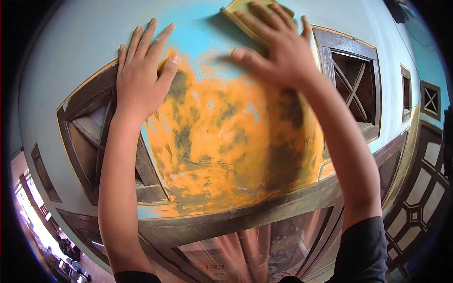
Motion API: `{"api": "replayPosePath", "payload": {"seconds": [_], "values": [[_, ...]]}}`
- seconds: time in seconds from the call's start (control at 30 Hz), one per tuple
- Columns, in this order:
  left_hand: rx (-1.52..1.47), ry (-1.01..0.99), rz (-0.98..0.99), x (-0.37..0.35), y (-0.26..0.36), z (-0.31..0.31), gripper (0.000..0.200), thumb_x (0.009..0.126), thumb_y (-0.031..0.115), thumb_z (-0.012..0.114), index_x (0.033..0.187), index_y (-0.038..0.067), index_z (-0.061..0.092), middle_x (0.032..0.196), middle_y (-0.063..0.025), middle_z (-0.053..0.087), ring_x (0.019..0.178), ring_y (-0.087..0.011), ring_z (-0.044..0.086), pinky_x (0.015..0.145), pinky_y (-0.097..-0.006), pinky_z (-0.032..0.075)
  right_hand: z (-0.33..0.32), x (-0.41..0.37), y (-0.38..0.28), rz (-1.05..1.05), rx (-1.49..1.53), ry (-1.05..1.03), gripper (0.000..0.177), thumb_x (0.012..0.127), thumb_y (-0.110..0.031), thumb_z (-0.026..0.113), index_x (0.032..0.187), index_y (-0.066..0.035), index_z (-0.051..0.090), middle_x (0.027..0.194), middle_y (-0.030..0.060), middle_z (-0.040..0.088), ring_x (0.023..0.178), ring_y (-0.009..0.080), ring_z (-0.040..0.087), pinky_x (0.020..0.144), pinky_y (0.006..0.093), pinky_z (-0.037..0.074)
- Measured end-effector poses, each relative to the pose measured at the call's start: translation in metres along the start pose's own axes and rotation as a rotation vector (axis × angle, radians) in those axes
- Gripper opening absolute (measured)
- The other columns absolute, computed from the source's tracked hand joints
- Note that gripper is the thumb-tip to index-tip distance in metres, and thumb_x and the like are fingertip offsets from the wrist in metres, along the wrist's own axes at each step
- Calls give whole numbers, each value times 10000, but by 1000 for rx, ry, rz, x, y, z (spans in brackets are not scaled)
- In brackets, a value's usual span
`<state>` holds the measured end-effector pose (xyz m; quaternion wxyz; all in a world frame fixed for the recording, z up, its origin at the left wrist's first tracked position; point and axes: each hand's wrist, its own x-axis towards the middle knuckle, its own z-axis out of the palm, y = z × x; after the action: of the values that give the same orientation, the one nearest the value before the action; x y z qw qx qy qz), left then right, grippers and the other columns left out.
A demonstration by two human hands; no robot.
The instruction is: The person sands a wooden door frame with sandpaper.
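My left hand (144,70) lies flat against the wall, fingers stretched and holding nothing, beside the left window frame. Higher up and to the right, my right hand (288,54) presses a yellowish sheet of sandpaper (236,16) to the wall, its fingers spread over the sheet and slightly blurred. Part of the sheet is hidden under the fingers. Between and below my hands is a worn wall patch (212,127), orange with dark grey smudges. Pale blue paint (196,30) shows above it, with a speckled border where the two colours meet.
Dark wooden vent windows with crossed bars stand left (89,132) and right (356,85) of the patch. A wooden beam (236,219) runs below, above glass with a pinkish curtain (245,254) behind it. A panelled door (417,188) is at far right.
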<state>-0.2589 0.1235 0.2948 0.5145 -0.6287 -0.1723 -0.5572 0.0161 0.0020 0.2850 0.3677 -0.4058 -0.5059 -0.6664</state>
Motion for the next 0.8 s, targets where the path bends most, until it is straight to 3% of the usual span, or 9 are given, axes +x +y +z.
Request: {"api": "replayPosePath", "payload": {"seconds": [0.1, 0.17, 0.3, 0.4, 0.5, 0.6, 0.7, 0.73, 0.8], "values": [[1, 7, -5, 1, 1, 0, 544, 1033, 436, 490, 1553, 282, 439, 1658, -67, 331, 1536, -325, 272, 1250, -577, 149, -6, -37, -56, -184, 208, -97, 808, 847, -838, 486, 1487, -346, 526, 1593, 42, 440, 1511, 310, 331, 1189, 735, 85], [6, 2, 7, 2, 1, 0, 543, 1035, 438, 486, 1552, 283, 439, 1658, -68, 331, 1535, -326, 274, 1250, -578, 151, -9, -27, -31, -209, 70, -113, 785, 846, -819, 512, 1476, -351, 537, 1590, 43, 446, 1506, 296, 342, 1182, 740, 100], [2, 17, 9, 0, 1, 1, 533, 1035, 437, 482, 1543, 276, 456, 1650, -74, 346, 1531, -330, 284, 1243, -585, 164, -1, -3, 14, 7, -27, 48, 734, 873, -766, 532, 1467, -334, 553, 1580, 50, 457, 1508, 293, 338, 1175, 737, 115], [-21, 24, 17, 0, 0, 0, 533, 1036, 486, 465, 1525, 275, 482, 1631, -78, 378, 1520, -335, 307, 1235, -595, 175, -11, -32, -42, -210, 149, -118, 689, 931, -734, 467, 1474, -317, 549, 1602, 61, 420, 1519, 327, 310, 1221, 652, 156], [-94, 44, 94, 1, 0, -5, 593, 1023, 599, 422, 1504, 263, 509, 1598, -78, 429, 1499, -346, 348, 1228, -603, 186, -12, -31, -34, -288, 372, -119, 472, 992, -511, 558, 1392, -271, 633, 1508, 71, 536, 1491, 342, 360, 1246, 561, 217], [-201, 103, 178, 4, 0, -8, 712, 989, 714, 369, 1480, 227, 536, 1554, -79, 486, 1468, -357, 397, 1217, -613, 206, -7, -36, -30, -298, 527, -66, 365, 885, -291, 727, 1244, -227, 703, 1372, 40, 634, 1422, 329, 450, 1196, 555, 310], [-289, 173, 254, -3, 5, -14, 781, 969, 761, 354, 1441, 178, 574, 1500, -91, 540, 1431, -367, 448, 1192, -612, 269, -15, -42, -27, -227, 463, 28, 371, 756, -166, 790, 1116, -196, 705, 1256, 13, 666, 1318, 305, 529, 1103, 530, 403], [-320, 198, 285, -5, 12, -18, 794, 966, 766, 355, 1425, 161, 588, 1481, -96, 558, 1417, -370, 465, 1182, -610, 295, -8, -41, -28, -209, 533, 108, 328, 727, -171, 787, 1042, -183, 697, 1167, 3, 664, 1181, 288, 572, 994, 498, 449], [-400, 173, 376, -10, 36, -30, 744, 970, 722, 415, 1410, 153, 605, 1451, -109, 582, 1400, -375, 485, 1162, -583, 347, -21, -44, -30, -225, 346, 144, 311, 727, -167, 787, 1025, -188, 705, 1158, 4, 661, 1128, 276, 579, 946, 455, 471]]}}
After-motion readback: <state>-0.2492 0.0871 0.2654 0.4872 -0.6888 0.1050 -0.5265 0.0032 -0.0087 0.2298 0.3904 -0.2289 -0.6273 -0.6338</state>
